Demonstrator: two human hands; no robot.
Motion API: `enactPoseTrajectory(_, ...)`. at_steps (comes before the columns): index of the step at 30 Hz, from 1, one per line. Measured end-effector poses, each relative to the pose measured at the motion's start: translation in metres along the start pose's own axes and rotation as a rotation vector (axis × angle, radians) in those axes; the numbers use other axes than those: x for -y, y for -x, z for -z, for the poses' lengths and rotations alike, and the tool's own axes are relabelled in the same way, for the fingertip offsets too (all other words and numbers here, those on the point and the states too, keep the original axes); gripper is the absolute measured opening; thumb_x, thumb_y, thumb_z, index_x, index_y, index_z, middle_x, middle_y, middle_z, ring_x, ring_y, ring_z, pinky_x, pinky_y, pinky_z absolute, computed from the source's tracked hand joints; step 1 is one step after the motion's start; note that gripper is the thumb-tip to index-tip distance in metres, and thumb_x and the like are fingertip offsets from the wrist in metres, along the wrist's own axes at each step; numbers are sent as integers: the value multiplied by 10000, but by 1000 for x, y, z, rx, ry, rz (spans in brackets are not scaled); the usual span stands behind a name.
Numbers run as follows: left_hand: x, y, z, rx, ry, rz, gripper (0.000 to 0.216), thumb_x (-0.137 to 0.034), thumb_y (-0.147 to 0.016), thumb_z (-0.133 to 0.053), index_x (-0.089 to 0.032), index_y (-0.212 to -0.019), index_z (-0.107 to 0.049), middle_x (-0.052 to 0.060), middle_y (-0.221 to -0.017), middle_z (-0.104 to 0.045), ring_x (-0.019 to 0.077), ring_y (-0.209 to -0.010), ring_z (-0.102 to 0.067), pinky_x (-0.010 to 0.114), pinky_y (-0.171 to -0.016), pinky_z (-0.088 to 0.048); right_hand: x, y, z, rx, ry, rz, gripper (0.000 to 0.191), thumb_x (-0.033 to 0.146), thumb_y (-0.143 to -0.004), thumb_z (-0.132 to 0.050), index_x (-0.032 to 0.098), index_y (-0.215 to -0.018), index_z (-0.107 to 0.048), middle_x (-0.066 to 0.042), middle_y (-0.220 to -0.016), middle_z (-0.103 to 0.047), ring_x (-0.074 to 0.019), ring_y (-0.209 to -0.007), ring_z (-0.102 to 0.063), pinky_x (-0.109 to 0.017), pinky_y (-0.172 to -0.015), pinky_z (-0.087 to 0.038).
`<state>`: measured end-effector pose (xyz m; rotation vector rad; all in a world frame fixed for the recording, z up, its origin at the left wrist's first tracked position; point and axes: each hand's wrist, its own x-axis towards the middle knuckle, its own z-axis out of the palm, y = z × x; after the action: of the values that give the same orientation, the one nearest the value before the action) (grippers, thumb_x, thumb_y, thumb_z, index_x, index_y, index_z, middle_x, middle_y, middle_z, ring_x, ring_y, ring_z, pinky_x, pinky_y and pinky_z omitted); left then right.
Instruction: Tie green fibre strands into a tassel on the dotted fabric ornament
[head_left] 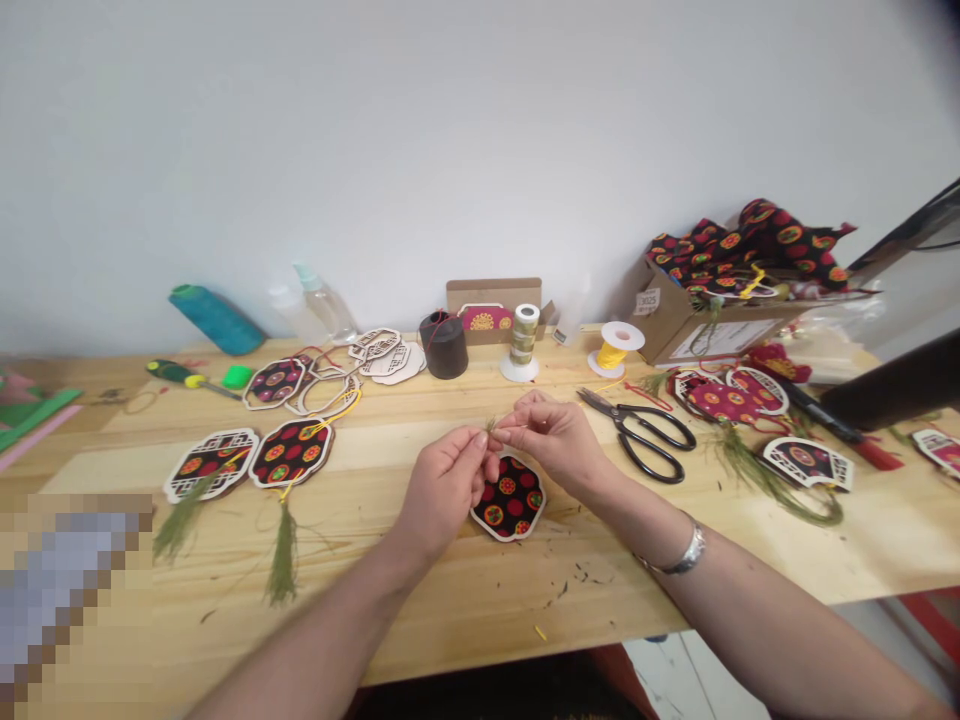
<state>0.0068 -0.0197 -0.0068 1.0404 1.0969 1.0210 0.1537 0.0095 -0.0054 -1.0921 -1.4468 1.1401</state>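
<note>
My left hand and my right hand meet at the middle of the table, fingertips pinched together. Between them shows a small tuft of olive-green thread, gripped by both; most of it is hidden by the fingers. Just below lies a flat ornament with a pale wooden rim and black floral cloth, partly covered by my hands. Black-handled scissors rest to the right of my right hand, blades partly apart. On the left are two similar ornaments, one of them with a green tassel.
Along the wall stand a black thread spool, a patterned ribbon roll and a yellow cord spool. A cardboard box holds floral cloth. A screwdriver and teal thread cone lie left. A black post juts in right.
</note>
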Motion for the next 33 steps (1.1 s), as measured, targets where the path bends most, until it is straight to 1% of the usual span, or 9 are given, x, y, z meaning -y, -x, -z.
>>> enactPoseTrajectory(4,-3,1,-2,-12,2,23,230,-360,-780,-572,-148,-691,-582,-42,-523,-453,46,-409,-330,171,-378,-245,0,0,0,30,-34,-17,52,248,-681,-701,213,-643,-710,-14,-676,-575,-140,-682,-517,-297,-677,-415)
enactPoseTrajectory(8,-3,2,-2,4,-22,13,272,-375,-778,-572,-148,-629,-564,-38,-525,-440,48,-420,-318,175,-384,-234,-2,1,-1,30,-90,-51,49,247,-679,-703,215,-643,-696,-16,-679,-599,-148,-696,-535,-303,-686,-432)
enactPoseTrajectory(14,-2,2,-1,-1,-91,-4,249,-368,-798,-543,-150,-683,-581,-41,-538,-437,53,-423,-329,183,-396,-249,2,1,-3,20,-105,-86,63,236,-649,-709,193,-625,-670,-5,-673,-592,-136,-678,-534,-287,-670,-422)
enactPoseTrajectory(18,-1,2,1,7,-119,-46,248,-367,-820,-519,-161,-689,-565,-49,-535,-423,48,-410,-326,185,-402,-245,5,0,-2,-37,-105,-120,117,263,-653,-693,177,-602,-633,6,-648,-580,-121,-640,-501,-274,-647,-396)
enactPoseTrajectory(21,-1,2,1,11,-100,-39,254,-388,-815,-524,-164,-704,-571,-51,-536,-418,49,-410,-323,185,-402,-245,2,-3,1,-105,-120,-146,158,325,-683,-669,176,-641,-640,14,-632,-562,-110,-607,-459,-264,-617,-371)
enactPoseTrajectory(23,-1,2,1,3,-88,-26,262,-403,-804,-537,-164,-704,-574,-51,-534,-416,51,-412,-326,183,-400,-244,-2,-4,3,-127,-133,-187,218,387,-715,-634,174,-680,-660,14,-603,-540,-104,-570,-429,-258,-574,-350)
enactPoseTrajectory(26,-2,3,0,-10,-65,-19,266,-410,-792,-550,-162,-700,-576,-51,-530,-408,51,-418,-330,177,-399,-246,-5,-4,4,-108,-173,-249,317,463,-735,-595,161,-705,-685,11,-565,-513,-96,-526,-397,-251,-522,-318)
enactPoseTrajectory(28,-2,2,0,-14,-60,-20,259,-402,-794,-550,-160,-702,-576,-50,-533,-410,49,-424,-329,173,-400,-248,-4,-4,3,-80,-199,-278,339,479,-724,-604,154,-696,-696,7,-569,-525,-89,-517,-394,-252,-518,-313)
enactPoseTrajectory(33,-2,1,0,-10,-83,-21,247,-387,-807,-535,-163,-710,-578,-44,-546,-422,47,-429,-329,173,-397,-254,2,-2,2,6,-243,-337,238,394,-643,-708,165,-705,-721,1,-629,-622,-70,-513,-402,-245,-526,-314)
